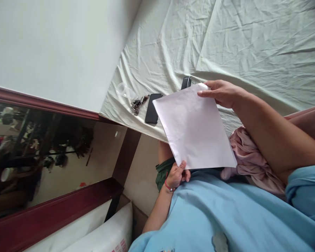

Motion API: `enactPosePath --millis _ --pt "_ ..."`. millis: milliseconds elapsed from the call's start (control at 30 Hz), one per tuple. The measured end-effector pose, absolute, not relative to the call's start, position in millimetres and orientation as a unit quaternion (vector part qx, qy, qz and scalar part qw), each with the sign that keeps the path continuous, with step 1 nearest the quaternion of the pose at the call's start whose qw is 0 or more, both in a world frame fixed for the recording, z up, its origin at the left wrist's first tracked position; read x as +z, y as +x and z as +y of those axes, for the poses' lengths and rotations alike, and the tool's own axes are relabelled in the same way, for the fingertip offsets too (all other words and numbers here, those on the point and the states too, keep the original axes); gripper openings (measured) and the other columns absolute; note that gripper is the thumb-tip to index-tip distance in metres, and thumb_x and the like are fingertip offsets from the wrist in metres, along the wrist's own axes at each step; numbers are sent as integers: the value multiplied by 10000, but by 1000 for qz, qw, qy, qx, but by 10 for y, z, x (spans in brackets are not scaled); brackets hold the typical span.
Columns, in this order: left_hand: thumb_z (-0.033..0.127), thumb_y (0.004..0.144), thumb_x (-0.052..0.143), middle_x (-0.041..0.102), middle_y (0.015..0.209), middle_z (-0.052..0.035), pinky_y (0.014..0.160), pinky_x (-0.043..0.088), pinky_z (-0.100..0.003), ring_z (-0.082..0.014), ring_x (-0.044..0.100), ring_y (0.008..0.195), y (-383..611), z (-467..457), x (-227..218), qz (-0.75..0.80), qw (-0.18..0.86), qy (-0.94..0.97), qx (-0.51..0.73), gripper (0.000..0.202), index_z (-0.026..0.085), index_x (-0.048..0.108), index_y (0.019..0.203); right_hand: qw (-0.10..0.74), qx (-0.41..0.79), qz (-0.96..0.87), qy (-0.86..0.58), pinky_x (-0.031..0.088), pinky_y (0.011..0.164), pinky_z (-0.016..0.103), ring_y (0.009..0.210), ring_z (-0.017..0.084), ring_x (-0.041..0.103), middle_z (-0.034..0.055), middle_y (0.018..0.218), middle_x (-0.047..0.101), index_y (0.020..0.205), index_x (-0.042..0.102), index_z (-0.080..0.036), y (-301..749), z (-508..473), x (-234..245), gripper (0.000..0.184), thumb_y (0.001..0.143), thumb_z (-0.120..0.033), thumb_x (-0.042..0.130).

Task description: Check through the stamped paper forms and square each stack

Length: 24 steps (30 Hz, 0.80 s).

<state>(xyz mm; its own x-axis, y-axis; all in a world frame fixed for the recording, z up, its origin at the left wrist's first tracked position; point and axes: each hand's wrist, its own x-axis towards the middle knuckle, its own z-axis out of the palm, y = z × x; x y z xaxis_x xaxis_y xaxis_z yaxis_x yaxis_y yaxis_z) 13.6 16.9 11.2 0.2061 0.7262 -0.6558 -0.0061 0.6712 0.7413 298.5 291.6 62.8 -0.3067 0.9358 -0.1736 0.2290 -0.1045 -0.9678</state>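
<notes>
White paper sheets [195,129], blank on the side facing me and apparently stacked, are held over my lap. My left hand [177,175], with a red string bracelet at its wrist, pinches the near left corner between thumb and fingers. At the far right corner my right hand [220,92] is closed on the paper, thumb on top and the other fingers partly hidden underneath. A black phone [153,108] lies just left of the paper. Past its far edge is a small black object [186,82], partly covered by the sheets.
Wrinkled pale cloth [246,42] covers the bed-like surface ahead. Keys [137,105] and a clear plastic container [123,90] lie left of the phone. A dark red wooden frame [55,203] with a mirror-like panel stands left, above white sacks [105,229]. Pink cloth [248,154] is at right.
</notes>
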Motion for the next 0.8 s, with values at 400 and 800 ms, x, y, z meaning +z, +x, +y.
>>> enactPosePath --millis 400,800 --pt "991 797 667 640 542 -50 474 321 -262 -103 450 466 121 300 47 610 664 372 218 840 163 689 652 326 676 -449 -486 712 900 632 1037 434 807 155 1050 850 839 793 -231 2885 2871 598 285 623 -303 964" --pt "729 1071 553 736 1291 -135 968 579 -351 -237 717 1147 -32 1186 456 704 260 451 483 554 236 664 1298 335 627 -520 -473 711 880 595 1038 413 804 135 1061 856 950 841 -225 2825 2825 594 261 749 -375 914"
